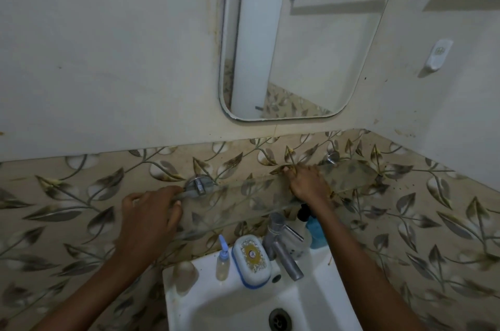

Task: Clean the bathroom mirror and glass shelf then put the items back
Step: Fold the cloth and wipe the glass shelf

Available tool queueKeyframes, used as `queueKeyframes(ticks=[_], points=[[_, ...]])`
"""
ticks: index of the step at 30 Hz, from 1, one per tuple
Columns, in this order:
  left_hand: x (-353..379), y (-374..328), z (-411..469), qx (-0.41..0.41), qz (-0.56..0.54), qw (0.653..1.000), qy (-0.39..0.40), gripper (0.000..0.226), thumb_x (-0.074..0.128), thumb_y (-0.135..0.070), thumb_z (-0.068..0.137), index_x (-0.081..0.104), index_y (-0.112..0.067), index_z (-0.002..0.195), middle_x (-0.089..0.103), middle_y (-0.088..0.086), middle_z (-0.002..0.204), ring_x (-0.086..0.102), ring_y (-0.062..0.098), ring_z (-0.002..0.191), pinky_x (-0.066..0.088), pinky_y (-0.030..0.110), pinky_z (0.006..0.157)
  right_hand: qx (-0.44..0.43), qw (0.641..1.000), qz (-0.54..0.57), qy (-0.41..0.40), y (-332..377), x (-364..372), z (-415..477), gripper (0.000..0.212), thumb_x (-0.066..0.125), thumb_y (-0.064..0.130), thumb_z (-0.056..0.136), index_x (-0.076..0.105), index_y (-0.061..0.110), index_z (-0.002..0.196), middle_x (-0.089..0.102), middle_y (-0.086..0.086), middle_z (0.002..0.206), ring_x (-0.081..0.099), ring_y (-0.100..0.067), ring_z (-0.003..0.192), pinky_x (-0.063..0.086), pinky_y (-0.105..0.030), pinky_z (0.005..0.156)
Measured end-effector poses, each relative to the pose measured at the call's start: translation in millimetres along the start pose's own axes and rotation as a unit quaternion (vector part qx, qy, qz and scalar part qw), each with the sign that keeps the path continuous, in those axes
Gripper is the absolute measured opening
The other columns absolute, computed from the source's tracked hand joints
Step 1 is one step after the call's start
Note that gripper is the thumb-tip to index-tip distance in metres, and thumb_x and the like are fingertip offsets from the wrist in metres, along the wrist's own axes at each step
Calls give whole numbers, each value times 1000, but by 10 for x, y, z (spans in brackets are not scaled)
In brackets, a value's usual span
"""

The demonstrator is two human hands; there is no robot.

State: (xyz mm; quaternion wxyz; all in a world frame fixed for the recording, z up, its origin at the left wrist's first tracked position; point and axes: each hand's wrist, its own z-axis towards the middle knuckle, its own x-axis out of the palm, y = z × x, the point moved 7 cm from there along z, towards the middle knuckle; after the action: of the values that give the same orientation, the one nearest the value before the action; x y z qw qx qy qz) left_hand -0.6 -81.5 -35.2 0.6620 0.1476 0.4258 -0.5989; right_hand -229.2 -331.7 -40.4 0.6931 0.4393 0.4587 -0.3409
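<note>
A clear glass shelf (349, 175) runs along the leaf-patterned tiles below the mirror (300, 41), held by two metal brackets (198, 185). My left hand (151, 215) grips the shelf's left front edge beside the left bracket. My right hand (307, 182) presses a yellowish cloth (282, 169) flat on the shelf's middle. Nothing stands on the shelf. On the sink's rim stand a small pump bottle (222, 260), a white and blue soap box (251, 260), and behind the tap a spray bottle (304, 225) and a blue container (316, 233).
A white sink (189, 303) with a metal tap (284, 249) sits directly under the shelf. A white wall hook (438, 56) hangs on the right wall. The mirror reflects a towel rail.
</note>
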Motion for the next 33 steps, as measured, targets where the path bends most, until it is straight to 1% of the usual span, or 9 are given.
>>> queueKeyframes(ticks=[9, 13, 17, 21, 23, 24, 27, 30, 33], points=[[-23, 1, -8, -13, -24, 1000, 5, 51, 26, -41, 80, 66, -18, 101, 71, 1, 84, 67, 25, 83, 36, 44, 86, -80, 996, 19, 19, 927, 201, -528, 48, 26, 43, 98, 42, 19, 136, 34, -8, 150, 19, -30, 142, 14, -43, 115], [-33, 2, -4, -28, -45, 998, 32, 59, 19, -46, 76, 62, -22, 108, 70, -2, 94, 63, 23, 95, 29, 41, 94, -116, 992, 47, 27, 1230, 298, -709, 50, 26, 44, 99, 40, 18, 138, 31, -8, 152, 14, -30, 144, 10, -41, 117], [-129, 23, -30, -17, -83, 996, 15, 50, 27, -42, 77, 63, -24, 106, 69, -5, 102, 61, 20, 102, 24, 34, 91, -152, 985, 85, -1, 1476, 347, -874, 68, 13, 55, 88, 50, 16, 130, 38, -11, 148, 29, -29, 139, 20, -40, 114], [-285, 215, -111, -31, -97, 995, -2, 48, 27, -43, 78, 62, -26, 106, 67, -7, 107, 58, 18, 108, 19, 28, 88, -180, 975, 122, -47, 1714, 346, -1065, 93, -7, 72, 80, 60, 16, 113, 58, -10, 124, 49, -30, 119, 39, -41, 101], [-403, 328, -149, -52, -112, 992, -16, 49, 27, -44, 77, 63, -26, 106, 66, -8, 106, 57, 16, 108, 19, 27, 88, -202, 971, 118, -55, 1863, 363, -1184, 92, -8, 70, 82, 61, 17, 112, 60, -7, 122, 51, -28, 117, 40, -40, 99], [-459, 387, -171, -62, -118, 991, -21, 49, 27, -44, 77, 64, -26, 105, 66, -10, 103, 57, 16, 107, 19, 26, 88, -204, 971, 113, -55, 1930, 374, -1237, 87, -2, 68, 84, 62, 16, 111, 60, -7, 124, 52, -28, 117, 41, -40, 99], [-565, 588, -244, -98, -117, 988, -23, 39, 33, -41, 80, 63, -29, 103, 63, -13, 94, 60, 18, 100, 26, 34, 90, -209, 972, 93, -63, 2126, 402, -1353, 70, 13, 53, 86, 64, 12, 108, 62, -11, 121, 54, -30, 116, 41, -41, 100], [-618, 748, -320, -125, -123, 984, -22, 28, 42, -30, 83, 63, -29, 102, 64, -14, 95, 62, 18, 97, 40, 48, 94, -237, 966, 99, -40, 2351, 433, -1456, 73, 8, 53, 84, 63, 12, 107, 62, -13, 116, 52, -31, 116, 36, -42, 104], [-702, 814, -368, -136, -135, 981, -30, 28, 43, -27, 82, 64, -25, 101, 68, -10, 97, 65, 19, 95, 45, 56, 91, -259, 960, 102, 6, 2533, 497, -1513, 82, 0, 55, 79, 59, 12, 117, 56, -13, 126, 46, -30, 122, 26, -41, 110]])
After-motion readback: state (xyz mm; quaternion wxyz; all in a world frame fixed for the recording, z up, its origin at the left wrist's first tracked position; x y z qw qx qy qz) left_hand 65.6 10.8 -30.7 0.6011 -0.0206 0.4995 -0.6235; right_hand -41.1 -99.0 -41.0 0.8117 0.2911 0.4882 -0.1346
